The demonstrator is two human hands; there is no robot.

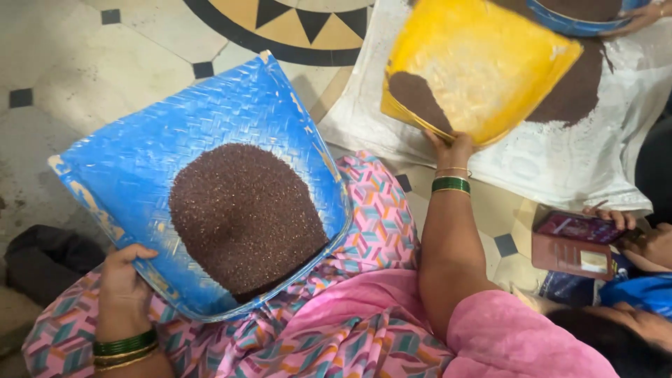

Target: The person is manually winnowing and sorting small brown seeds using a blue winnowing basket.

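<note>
My left hand [124, 274] grips the near left rim of a blue woven winnowing tray [140, 157] that rests tilted on my lap. A rounded heap of dark brown fine grain [245, 217] lies in the tray's middle and lower part. My right hand [451, 148] reaches forward and holds the near edge of a yellow winnowing tray [483, 66], tilted over a white cloth. A small patch of the same brown grain [418, 98] sits in its lower left corner. Both wrists wear green and gold bangles.
The white cloth [602, 150] on the tiled floor carries a spread of brown grain [577, 87]. Another person's hand [640, 17] holds a blue-rimmed tray [574, 17] at the top right. At the right, a person's hands [647, 241] hold a phone in a maroon case [577, 238].
</note>
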